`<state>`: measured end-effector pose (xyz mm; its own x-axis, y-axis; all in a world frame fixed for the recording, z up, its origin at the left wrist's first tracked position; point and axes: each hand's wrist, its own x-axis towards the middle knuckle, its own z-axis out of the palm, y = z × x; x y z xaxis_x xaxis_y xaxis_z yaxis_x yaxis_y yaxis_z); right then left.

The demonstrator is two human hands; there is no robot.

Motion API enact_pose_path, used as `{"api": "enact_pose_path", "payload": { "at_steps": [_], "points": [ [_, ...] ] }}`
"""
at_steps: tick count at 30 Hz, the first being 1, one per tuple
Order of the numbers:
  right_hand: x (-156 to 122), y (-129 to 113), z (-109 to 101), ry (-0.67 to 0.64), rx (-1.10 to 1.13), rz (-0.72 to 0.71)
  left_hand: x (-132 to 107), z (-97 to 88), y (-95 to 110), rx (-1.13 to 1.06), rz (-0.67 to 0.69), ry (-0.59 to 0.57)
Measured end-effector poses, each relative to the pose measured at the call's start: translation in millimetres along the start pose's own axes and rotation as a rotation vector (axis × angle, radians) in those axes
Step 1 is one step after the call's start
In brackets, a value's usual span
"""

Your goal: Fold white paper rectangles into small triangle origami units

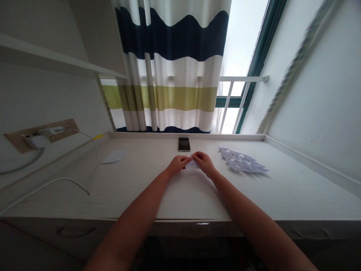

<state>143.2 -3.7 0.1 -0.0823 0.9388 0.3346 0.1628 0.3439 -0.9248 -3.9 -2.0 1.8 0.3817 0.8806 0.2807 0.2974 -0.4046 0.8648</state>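
Note:
Both hands meet over a small piece of white paper (193, 165) at the middle of the white desk. My left hand (178, 165) pinches the paper's left side between thumb and fingers. On the other side my right hand (203, 162) grips it near the top, fingertips close to those of the left. Part of the paper is hidden by the fingers, so its exact shape cannot be made out. To the right lie several folded white paper pieces (242, 160) with pointed ends, set in overlapping rows. A small stack of flat white paper (113, 156) rests at the left.
A dark phone (184, 144) lies just beyond my hands. White cables (93, 165) run from a wall socket (42, 134) across the desk's left side. Low rims edge the desk (135, 192); a striped curtain (180, 71) hangs behind it.

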Motion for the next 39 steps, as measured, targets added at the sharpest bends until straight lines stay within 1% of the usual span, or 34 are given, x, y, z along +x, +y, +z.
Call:
{"api": "enact_pose_path", "payload": {
  "at_steps": [2,4,9,12,14,16,19,24,26,31,34,36,39],
  "points": [
    [-1,-1,0,0.001,-0.015,-0.011,0,0.2,0,-0.081,-0.029,-0.016],
    [-2,-3,1,0.0,-0.032,-0.012,0,0.1,1,-0.119,-0.044,-0.007],
    [-1,-3,1,-0.039,-0.05,-0.008,1,-2.5,3,-0.241,-0.12,0.075],
    [-1,-1,-1,-0.117,-0.043,-0.067,1,-5.6,2,-0.308,-0.169,0.123],
    [-2,-2,-3,-0.175,-0.073,-0.136,1,-7.6,1,-0.329,-0.193,0.146],
    [-4,-4,-4,-0.199,-0.138,-0.19,0,-9.1,0,-0.341,-0.208,0.157],
    [-6,-9,-4,-0.183,-0.206,-0.2,0,-10.1,-1,-0.349,-0.211,0.155],
    [-7,-13,-5,-0.197,-0.232,-0.209,0,-10.2,0,-0.353,-0.206,0.165],
    [-7,-11,-5,-0.178,-0.247,-0.22,0,-9.7,1,-0.356,-0.209,0.16],
    [-5,-6,-5,-0.062,-0.333,-0.247,1,-6.9,0,-0.346,-0.224,0.099],
    [-4,-5,-6,-0.028,-0.368,-0.245,2,-5.7,-1,-0.364,-0.235,0.099],
    [-4,-4,-6,-0.01,-0.377,-0.248,2,-5.5,-1,-0.366,-0.221,0.085],
    [-3,-4,-6,0.012,-0.377,-0.242,0,-5.3,0,-0.317,-0.166,0.038]
  ]
}}
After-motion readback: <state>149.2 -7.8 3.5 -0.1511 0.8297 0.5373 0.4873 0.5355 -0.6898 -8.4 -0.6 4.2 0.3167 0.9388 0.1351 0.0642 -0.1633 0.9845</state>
